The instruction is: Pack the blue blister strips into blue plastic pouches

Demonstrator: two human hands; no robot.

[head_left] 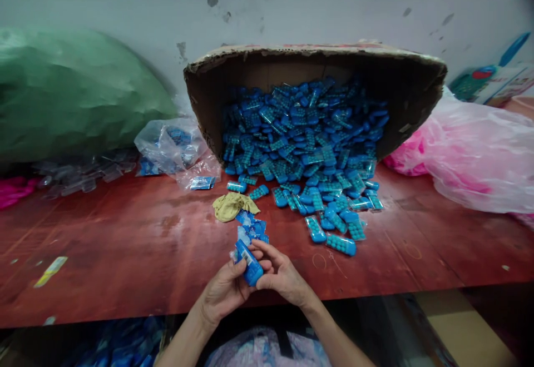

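Near the table's front edge my left hand (225,293) grips a small blue plastic dispenser pack (251,267) between thumb and fingers. A white barcode panel shows on its upper face, and it is held tilted. My right hand (288,279) is closed around the pack's right side, its thumb at the lower end and its fingers partly hidden behind. Just beyond the hands lie several blue printed cards (252,227). A crumpled yellowish cloth (233,206) lies behind them. Many similar packs with turquoise balls and blue ends (341,244) are spread to the right.
A cardboard box (417,92) lies on its side, packs spilling from its mouth onto the red table (137,250). A green sack (79,94), clear plastic pieces (85,172) and a clear bag (171,143) stand left. A pink-white bag (479,150) sits right; a yellow cutter (50,271) lies front left.
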